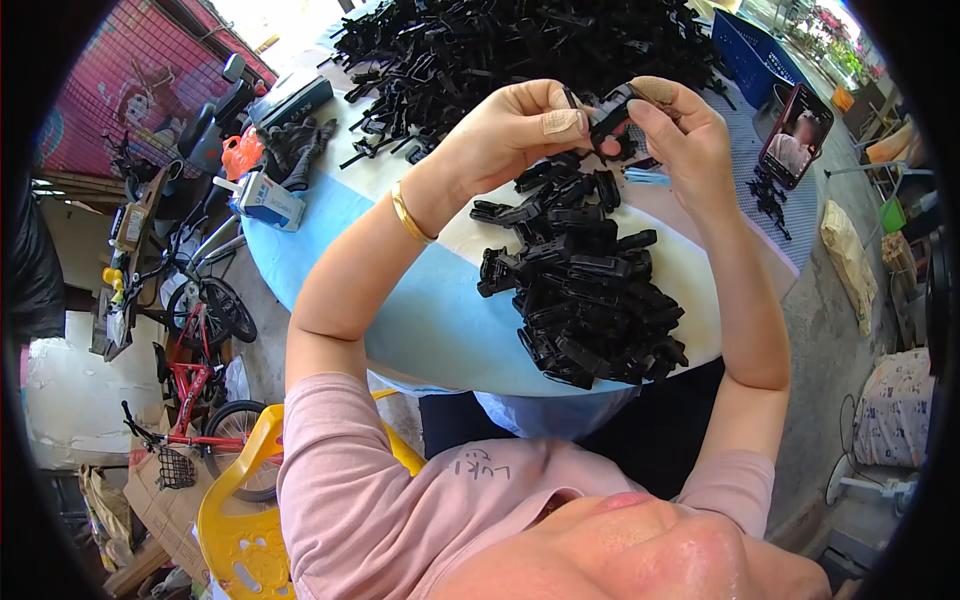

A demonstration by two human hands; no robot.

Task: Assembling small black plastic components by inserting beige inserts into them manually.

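Observation:
Above the table, my left hand [520,135] and my right hand [685,135] meet around a small black plastic part [608,128]. Thumb and fingers of each hand pinch it from either side, and the fingers hide some of it. Tan bandage strips wrap digits on both hands, and a gold bangle [408,214] circles my left wrist. Just below my hands lies a heap of similar black plastic parts [590,290], stacked toward the table's near edge. A far larger, tangled pile of black parts [530,50] covers the back of the table.
A pale, coloured cloth covers the round table [330,270]. At its left lie a blue-white box [268,202], dark gloves [298,150] and an orange bag [242,153]. On the right stand a phone [797,137] and a blue basket [755,62]. A yellow chair [245,510] is behind my left arm.

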